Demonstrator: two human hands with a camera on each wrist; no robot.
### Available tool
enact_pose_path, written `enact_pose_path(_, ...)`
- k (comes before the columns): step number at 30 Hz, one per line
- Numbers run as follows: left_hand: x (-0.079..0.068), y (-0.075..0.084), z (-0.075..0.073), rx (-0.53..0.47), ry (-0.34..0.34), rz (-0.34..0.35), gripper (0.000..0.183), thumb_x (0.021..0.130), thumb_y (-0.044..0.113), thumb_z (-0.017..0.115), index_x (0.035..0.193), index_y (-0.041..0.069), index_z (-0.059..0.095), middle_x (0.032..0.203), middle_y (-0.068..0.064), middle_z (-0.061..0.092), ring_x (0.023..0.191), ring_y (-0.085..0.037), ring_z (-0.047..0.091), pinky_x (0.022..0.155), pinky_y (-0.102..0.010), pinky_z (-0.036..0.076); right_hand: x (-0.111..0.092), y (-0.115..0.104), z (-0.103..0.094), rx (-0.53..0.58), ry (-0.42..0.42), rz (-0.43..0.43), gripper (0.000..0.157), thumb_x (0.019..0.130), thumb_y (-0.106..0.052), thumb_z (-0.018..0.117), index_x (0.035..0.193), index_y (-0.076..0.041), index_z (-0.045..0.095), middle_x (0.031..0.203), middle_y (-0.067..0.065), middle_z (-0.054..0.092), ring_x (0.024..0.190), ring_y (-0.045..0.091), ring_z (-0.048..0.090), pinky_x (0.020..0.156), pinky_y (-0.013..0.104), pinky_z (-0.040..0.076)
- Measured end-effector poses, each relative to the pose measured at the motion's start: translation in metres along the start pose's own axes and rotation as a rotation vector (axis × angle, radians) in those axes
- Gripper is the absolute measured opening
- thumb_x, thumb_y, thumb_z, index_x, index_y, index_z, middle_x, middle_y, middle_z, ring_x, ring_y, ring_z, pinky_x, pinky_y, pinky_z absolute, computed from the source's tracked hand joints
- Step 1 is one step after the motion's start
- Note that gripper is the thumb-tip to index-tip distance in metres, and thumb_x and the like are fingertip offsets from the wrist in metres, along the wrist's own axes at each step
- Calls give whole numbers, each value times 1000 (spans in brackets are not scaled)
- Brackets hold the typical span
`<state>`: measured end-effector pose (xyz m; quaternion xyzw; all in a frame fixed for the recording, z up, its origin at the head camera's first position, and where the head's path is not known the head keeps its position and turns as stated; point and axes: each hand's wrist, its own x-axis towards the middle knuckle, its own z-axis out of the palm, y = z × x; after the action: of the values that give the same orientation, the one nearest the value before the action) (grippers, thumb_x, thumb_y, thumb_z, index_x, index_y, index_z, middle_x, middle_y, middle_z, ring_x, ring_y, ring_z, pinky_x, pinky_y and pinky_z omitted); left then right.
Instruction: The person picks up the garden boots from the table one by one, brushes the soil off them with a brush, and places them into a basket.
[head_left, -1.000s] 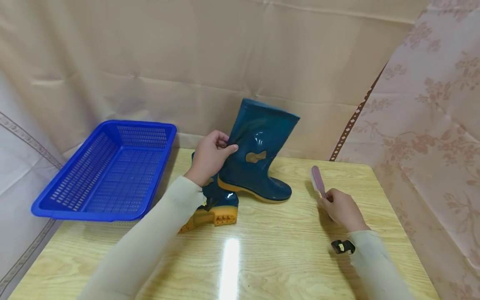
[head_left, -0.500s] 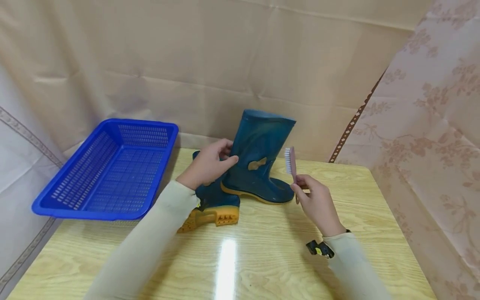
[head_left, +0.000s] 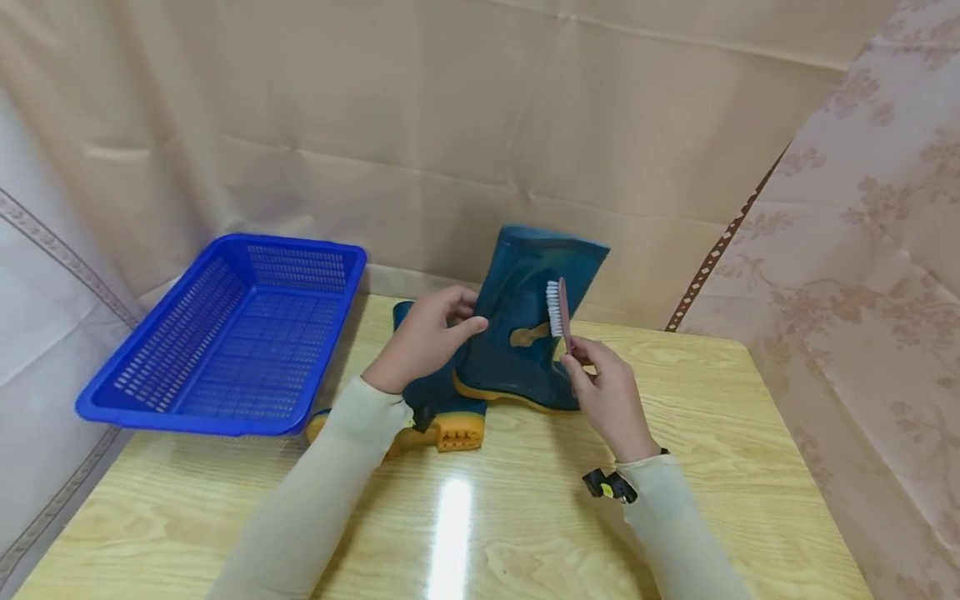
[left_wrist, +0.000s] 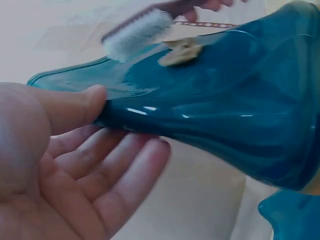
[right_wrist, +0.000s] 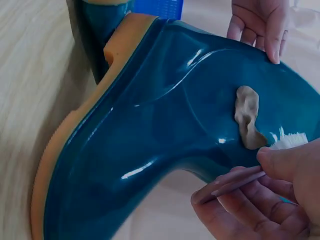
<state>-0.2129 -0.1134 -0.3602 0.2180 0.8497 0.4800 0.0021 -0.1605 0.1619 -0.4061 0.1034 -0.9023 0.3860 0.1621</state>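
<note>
My left hand (head_left: 420,337) holds a dark teal rubber boot (head_left: 510,287) by the back of its shaft, thumb on the near face and fingers behind. The boot tilts, its yellow sole close over the table. A tan, mud-like lump (right_wrist: 247,117) sticks to the shaft. In my right hand (head_left: 611,400) is a pink-handled scrubbing brush (head_left: 566,312), pinched by the handle between thumb and fingers. Its white bristles face left and overlap the shaft beside the lump; the left wrist view shows them right at the boot's surface.
A second boot (head_left: 446,393) lies on its side behind my left wrist, yellow sole toward me. At the left stands a blue plastic basket (head_left: 187,422). The wooden table (head_left: 540,533) ends at a beige curtain (head_left: 420,208) at the back.
My right hand has brought the brush leftward from the table's right side, up to the boot's shaft, its bristles now turned to the boot. The left hand has lowered the boot slightly.
</note>
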Motion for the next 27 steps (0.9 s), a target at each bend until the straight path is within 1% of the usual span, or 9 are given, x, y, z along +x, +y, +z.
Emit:
enact_pose_path(3,-4,-1,0,-23,-12,-12,47,105,21,62,151,14,50,118,-4,70,108,-21,66,97,-46,54,0,0,2,-3,-17,6,33,102,-12,65,134,-4,65,116,13,70,105,29,67,80,46,63)
enact_pose_path(7,-7,-1,2,-45,16,-9,58,107,19,59,161,20,37,122,-6,70,104,-20,66,88,-42,58,0,0,1,-8,-25,30,33,102,-14,67,134,-9,67,116,10,69,104,27,66,82,46,62)
enact_pose_path(13,-8,0,6,-87,93,-37,48,104,14,63,151,17,50,118,-7,70,94,-21,69,81,-40,61,1,2,5,-23,-4,19,37,100,-14,69,136,-9,68,110,7,69,99,22,66,82,43,62)
enact_pose_path(15,-7,0,7,-93,114,-39,45,104,14,64,147,16,52,117,-7,70,94,-21,70,80,-40,61,2,2,7,-24,13,5,38,99,-13,70,137,-10,68,109,7,70,97,21,67,82,42,62)
enact_pose_path(17,-6,-1,7,-97,132,-32,43,103,14,65,145,15,54,118,-7,71,96,-21,70,80,-40,61,4,1,10,-23,30,-11,38,99,-12,70,137,-10,68,108,6,70,94,20,66,81,38,63)
enact_pose_path(19,-6,-1,7,-105,150,-27,42,103,14,66,143,15,55,119,-7,71,99,-21,70,81,-40,61,7,-1,13,-19,44,-24,38,98,-13,71,136,-11,69,108,6,70,90,19,64,77,31,62)
enact_pose_path(22,-6,-4,6,-122,181,-22,43,102,15,67,143,15,55,120,-8,71,100,-22,70,82,-39,62,12,-1,17,-36,60,-37,37,98,-16,71,135,-13,70,105,5,70,83,18,60,67,23,53)
enact_pose_path(24,-5,-5,6,-138,198,-20,43,101,15,68,143,15,55,120,-8,71,100,-23,70,83,-39,62,14,1,18,-47,60,-39,36,98,-17,71,134,-12,71,103,4,70,81,18,57,63,23,46)
enact_pose_path(27,-6,-8,4,-147,203,-21,44,102,16,67,144,15,55,122,-9,69,102,-24,69,84,-40,62,13,1,18,-71,54,-46,35,98,-18,72,132,-11,72,100,5,69,78,18,55,60,25,43)
